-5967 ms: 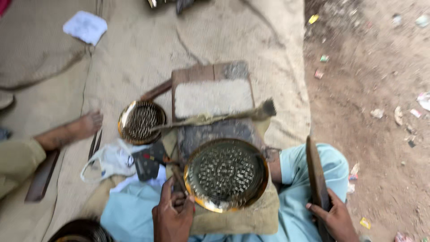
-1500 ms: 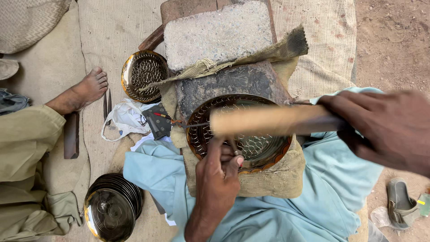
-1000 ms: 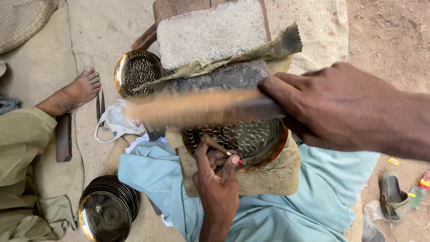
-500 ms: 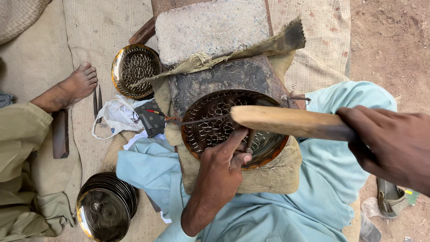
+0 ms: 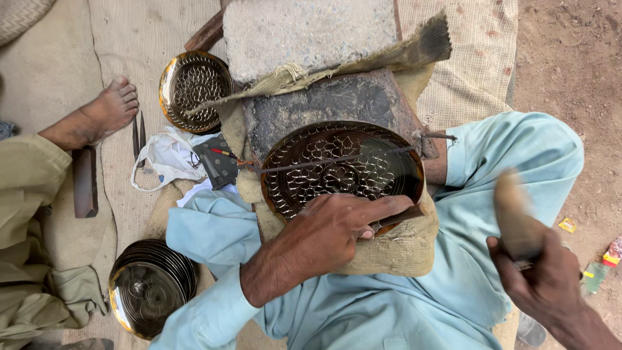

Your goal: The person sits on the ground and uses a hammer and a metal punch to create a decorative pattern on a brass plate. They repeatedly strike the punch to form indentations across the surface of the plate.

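Outdoor dirt ground (image 5: 570,71), woven mat (image 5: 136,39). Patterned brass plate (image 5: 343,170) on dark block (image 5: 324,107) over lap. Left hand (image 5: 337,227) pinches a punch at plate's rim; punch mostly hidden. Right hand (image 5: 544,285) clenched on blurred wooden mallet (image 5: 515,217), partly cut off.

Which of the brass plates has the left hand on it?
The big plate on the dark block, with a wire across it; the left hand presses its near rim. The small plate and the stack lie untouched.

One head-worn camera looked almost straight down from close above the person's lap, taking in the brass plate (image 5: 342,170), both hands, the mat (image 5: 123,39) ahead and bare dirt at the right edge.
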